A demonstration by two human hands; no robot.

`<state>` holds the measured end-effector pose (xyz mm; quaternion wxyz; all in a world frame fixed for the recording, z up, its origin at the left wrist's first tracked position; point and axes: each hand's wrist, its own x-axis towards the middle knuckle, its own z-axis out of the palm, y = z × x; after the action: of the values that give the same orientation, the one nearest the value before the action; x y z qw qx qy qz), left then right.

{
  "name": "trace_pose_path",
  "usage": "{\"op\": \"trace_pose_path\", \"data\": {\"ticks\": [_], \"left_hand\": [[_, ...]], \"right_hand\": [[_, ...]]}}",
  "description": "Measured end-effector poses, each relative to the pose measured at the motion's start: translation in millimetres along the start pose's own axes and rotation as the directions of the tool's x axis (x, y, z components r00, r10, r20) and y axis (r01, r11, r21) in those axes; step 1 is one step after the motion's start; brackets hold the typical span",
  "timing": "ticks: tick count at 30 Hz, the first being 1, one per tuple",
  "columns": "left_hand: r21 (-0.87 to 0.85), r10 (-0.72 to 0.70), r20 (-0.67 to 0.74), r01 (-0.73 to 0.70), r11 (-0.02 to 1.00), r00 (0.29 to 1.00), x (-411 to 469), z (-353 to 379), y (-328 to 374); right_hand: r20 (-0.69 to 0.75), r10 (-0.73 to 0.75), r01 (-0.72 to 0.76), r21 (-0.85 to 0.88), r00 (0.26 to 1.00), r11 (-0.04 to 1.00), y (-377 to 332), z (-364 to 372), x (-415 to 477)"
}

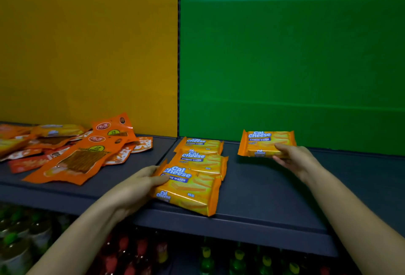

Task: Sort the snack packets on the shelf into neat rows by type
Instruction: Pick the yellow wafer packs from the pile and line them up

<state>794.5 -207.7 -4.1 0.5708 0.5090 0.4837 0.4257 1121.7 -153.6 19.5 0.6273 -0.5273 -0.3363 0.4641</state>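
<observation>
Front wafer packet [190, 189], clamped in left grip [135, 187], reaches shelf [263, 228] edge; right grip [293, 160] clamps lone packet [263, 141] by green wall [285, 55].

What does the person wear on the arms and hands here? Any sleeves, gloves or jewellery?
Nothing worn is visible. The left hand and the right hand are ungloved, with no rings seen. The left forearm and right forearm are bare down to the picture's edge: no sleeves, watch or bracelet.

Bare shelf [258, 189] runs between wafer row [198, 160] and right packet [263, 143]; orange pouches [81, 160] crowd the left.
</observation>
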Motion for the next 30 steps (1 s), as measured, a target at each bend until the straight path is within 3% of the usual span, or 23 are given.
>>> {"op": "trace_pose_path", "data": {"ticks": [3, 7, 12, 15, 18, 20, 26, 30], "left_hand": [[-0.002, 0.006, -0.026, -0.006, 1.0, 1.0, 4.9, 2.5, 1.8], [0.184, 0.068, -0.104, -0.048, 0.982, 0.992, 5.2, 13.1, 0.4], [0.503, 0.165, -0.12, -0.083, 0.86, 0.979, 3.3, 15.4, -6.1], [0.631, 0.215, -0.122, -0.092, 0.77, 0.969, 3.2, 17.3, -6.0], [0.73, 0.279, -0.11, -0.114, 0.674, 0.954, 2.6, 20.9, -3.3], [0.763, 0.301, -0.102, -0.12, 0.636, 0.948, 4.1, 21.5, -2.0], [0.865, 0.362, -0.098, -0.1, 0.492, 0.927, 13.0, 21.1, -1.7], [0.873, 0.43, -0.091, -0.136, 0.468, 0.898, 15.9, 13.5, -0.7]], "right_hand": [[0.001, 0.01, -0.01, -0.003, 1.0, 1.0, 1.4, -3.7, 11.1], [-0.001, 0.014, -0.014, -0.01, 1.0, 1.0, 4.6, -4.8, 26.9], [0.003, 0.002, -0.002, -0.115, 1.0, 0.993, 6.5, -4.4, 47.2], [-0.071, -0.008, -0.009, -0.246, 0.997, 0.969, 12.1, -3.6, 59.7], [-0.207, -0.147, -0.017, -0.631, 0.967, 0.775, 14.2, -6.6, 66.9], [-0.209, -0.193, -0.036, -0.762, 0.959, 0.647, 14.7, -7.8, 66.0], [-0.192, -0.338, -0.014, -0.886, 0.921, 0.464, 18.8, -5.3, 59.2], [0.015, -0.414, 0.185, -0.908, 0.91, 0.375, 8.9, 9.5, 43.2]]}}
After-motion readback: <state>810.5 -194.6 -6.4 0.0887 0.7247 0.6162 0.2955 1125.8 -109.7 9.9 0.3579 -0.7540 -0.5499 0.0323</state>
